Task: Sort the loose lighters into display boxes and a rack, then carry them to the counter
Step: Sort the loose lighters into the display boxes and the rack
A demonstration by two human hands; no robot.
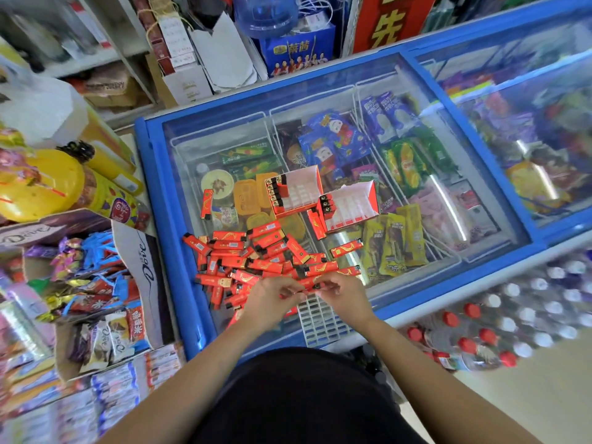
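Observation:
A heap of loose red lighters [256,261] lies on the glass lid of a blue freezer [157,187]. Behind the heap stand two red-and-white display boxes. The left box [296,190] has several lighters in its left end, and the right box [350,203] holds a few at its left end. A white rack [320,322] lies flat at the freezer's near edge. My left hand [272,301] and my right hand [344,294] meet over the heap's near edge, both pinching the same red lighter [309,285].
One lighter [207,203] lies apart at the left of the lid and another [346,248] to the right of the heap. Candy boxes [96,283] crowd the left. Shrink-wrapped bottles [512,315] stand on the floor at the right. Shelves and a water jug [266,14] are behind.

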